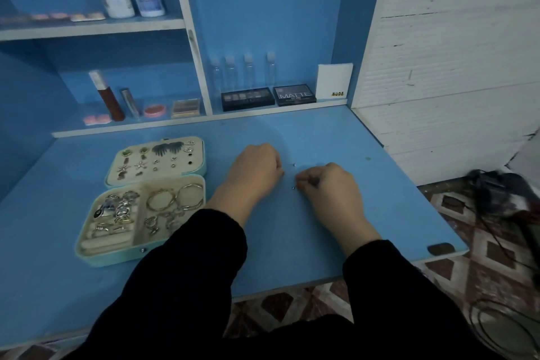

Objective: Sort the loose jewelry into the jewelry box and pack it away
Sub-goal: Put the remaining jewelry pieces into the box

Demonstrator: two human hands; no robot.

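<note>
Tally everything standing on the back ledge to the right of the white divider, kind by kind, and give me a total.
clear vials: 4
dark eyeshadow palettes: 2
white NUDE box: 1
Total: 7

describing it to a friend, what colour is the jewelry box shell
The jewelry box is light teal; head view.

On the desk the open jewelry box lies at nine o'clock of my left hand, its lid at the box's twelve. My right hand sits at four o'clock of the left, with one stud between them and a second stud just beside the right hand's nine.
</note>
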